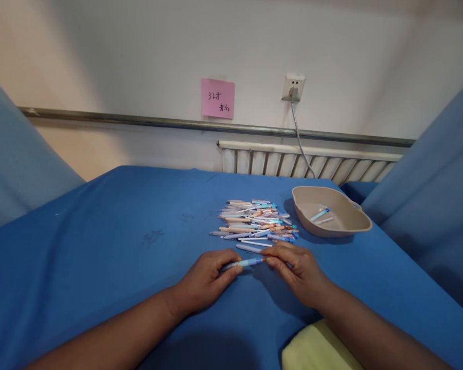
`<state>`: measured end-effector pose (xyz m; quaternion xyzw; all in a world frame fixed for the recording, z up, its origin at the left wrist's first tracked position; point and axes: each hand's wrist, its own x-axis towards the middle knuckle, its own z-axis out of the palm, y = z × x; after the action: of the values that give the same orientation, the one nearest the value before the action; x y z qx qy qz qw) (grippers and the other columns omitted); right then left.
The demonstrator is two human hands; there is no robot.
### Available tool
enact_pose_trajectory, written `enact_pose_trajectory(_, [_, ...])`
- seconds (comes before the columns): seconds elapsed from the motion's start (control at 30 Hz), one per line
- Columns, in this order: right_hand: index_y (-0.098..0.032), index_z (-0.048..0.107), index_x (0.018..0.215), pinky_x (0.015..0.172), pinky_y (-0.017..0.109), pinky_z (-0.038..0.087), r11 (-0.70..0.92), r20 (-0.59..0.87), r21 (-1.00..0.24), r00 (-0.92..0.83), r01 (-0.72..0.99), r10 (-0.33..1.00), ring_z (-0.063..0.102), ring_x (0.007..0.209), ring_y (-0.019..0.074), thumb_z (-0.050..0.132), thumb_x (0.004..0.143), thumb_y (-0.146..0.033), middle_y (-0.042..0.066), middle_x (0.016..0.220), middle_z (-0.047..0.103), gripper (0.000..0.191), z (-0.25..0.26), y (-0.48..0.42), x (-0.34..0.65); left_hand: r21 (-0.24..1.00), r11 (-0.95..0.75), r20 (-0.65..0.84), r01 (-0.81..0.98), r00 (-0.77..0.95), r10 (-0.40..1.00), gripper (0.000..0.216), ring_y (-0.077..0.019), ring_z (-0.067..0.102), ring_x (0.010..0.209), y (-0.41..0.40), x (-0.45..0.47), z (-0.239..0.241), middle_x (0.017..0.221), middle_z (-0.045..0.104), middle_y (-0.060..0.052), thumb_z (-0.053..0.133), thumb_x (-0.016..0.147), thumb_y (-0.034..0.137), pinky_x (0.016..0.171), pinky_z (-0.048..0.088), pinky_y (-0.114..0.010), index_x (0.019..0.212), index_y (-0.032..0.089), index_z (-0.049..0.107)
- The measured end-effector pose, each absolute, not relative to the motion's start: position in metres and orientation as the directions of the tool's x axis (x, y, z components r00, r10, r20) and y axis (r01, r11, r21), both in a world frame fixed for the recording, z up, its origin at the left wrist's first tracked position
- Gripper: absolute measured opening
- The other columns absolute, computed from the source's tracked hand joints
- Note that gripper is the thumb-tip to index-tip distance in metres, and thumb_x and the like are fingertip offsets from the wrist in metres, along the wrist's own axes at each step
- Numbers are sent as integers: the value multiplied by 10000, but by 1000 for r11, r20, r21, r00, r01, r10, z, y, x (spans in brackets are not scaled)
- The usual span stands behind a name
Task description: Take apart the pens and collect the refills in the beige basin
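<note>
A light blue pen [249, 262] is held level between my two hands, just in front of a pile of pens. My left hand [211, 273] pinches its left end between thumb and fingers. At the other end, the thumb and fingertips of my right hand [298, 268] close on the pen's tip, which they partly hide. Close beyond lies a pale lavender pen [248, 248], its right end covered by my right fingers. The pile of pens [254, 221] holds many in white, peach, grey and blue, lying mostly side by side.
A beige plastic basin [332, 216] stands right of the pile, with a blue pen [320, 214] and a clear piece inside. A blue cloth [111, 257] covers the table. Yellow-green fabric [316, 349] lies under my right forearm. Behind are a radiator [270, 156] and a plugged-in socket [294, 88].
</note>
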<state>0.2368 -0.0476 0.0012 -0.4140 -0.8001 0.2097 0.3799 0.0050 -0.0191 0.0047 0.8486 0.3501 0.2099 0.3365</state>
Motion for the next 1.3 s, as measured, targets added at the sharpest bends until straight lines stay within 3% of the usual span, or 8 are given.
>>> enact_pose_trajectory(0.3, [-188, 656, 967, 580, 216, 400, 494, 360, -719, -345, 489, 867, 533, 608, 111, 470, 914, -264, 13, 713, 593, 208, 1, -46, 235, 717, -527, 131, 456, 655, 744, 264, -126, 527, 717, -19, 5, 2, 774, 581, 3, 424, 913, 351, 660, 376, -210, 856, 168, 606])
enact_pose_trajectory(0.5, [-169, 628, 745, 572, 220, 370, 480, 347, -727, -341, 490, 874, 504, 597, 111, 419, 935, -333, 0, 619, 554, 326, -3, -43, 236, 728, -506, 96, 463, 661, 744, 253, -130, 529, 735, -18, 6, 0, 782, 593, 3, 447, 898, 355, 708, 388, -225, 870, 165, 612])
enact_pose_trajectory(0.63, [-167, 624, 727, 542, 218, 372, 458, 334, -733, -321, 502, 886, 487, 557, 106, 381, 945, -379, -5, 597, 533, 389, -8, -42, 237, 770, -452, 61, 450, 653, 755, 264, -138, 523, 747, -17, 8, 0, 782, 594, 1, 456, 886, 368, 710, 400, -228, 860, 159, 615])
enact_pose_trajectory(0.77, [-188, 640, 916, 592, 238, 419, 446, 345, -768, -291, 459, 892, 536, 591, 119, 331, 960, -368, 4, 656, 567, 360, -8, -44, 238, 832, -367, 22, 416, 636, 772, 275, -136, 512, 735, -17, 10, 1, 776, 583, 4, 473, 874, 387, 684, 400, -221, 847, 155, 618])
enact_pose_trajectory(0.9, [-198, 551, 1119, 646, 258, 458, 439, 390, -828, -203, 350, 898, 584, 663, 137, 394, 941, -331, 19, 745, 616, 272, -9, -45, 238, 877, -289, -7, 384, 611, 792, 273, -116, 471, 672, -15, 9, 0, 718, 545, 22, 477, 874, 387, 629, 381, -208, 827, 151, 604])
enact_pose_trajectory(1.0, [-202, 576, 1054, 640, 252, 459, 469, 418, -821, -217, 325, 882, 583, 666, 130, 471, 908, -292, 26, 801, 625, 201, -10, -45, 238, 892, -253, -36, 375, 616, 787, 285, -101, 445, 621, -14, 8, -2, 666, 509, 36, 465, 883, 398, 585, 360, -199, 813, 150, 589])
enact_pose_trajectory(1.1, [-198, 618, 957, 637, 247, 446, 491, 428, -795, -245, 355, 870, 568, 637, 120, 486, 900, -269, 5, 720, 607, 160, -12, -45, 238, 893, -228, -89, 388, 648, 756, 294, -98, 464, 607, -16, 9, -2, 653, 517, 38, 456, 886, 413, 577, 365, -198, 845, 154, 587])
enact_pose_trajectory(1.3, [-172, 614, 823, 574, 228, 411, 419, 340, -800, -250, 430, 907, 531, 599, 114, 484, 897, -299, 3, 673, 597, 196, -8, -43, 239, 916, -134, -177, 378, 681, 710, 315, -84, 464, 552, -22, 12, -1, 655, 541, 37, 419, 903, 425, 526, 361, -191, 996, 167, 576])
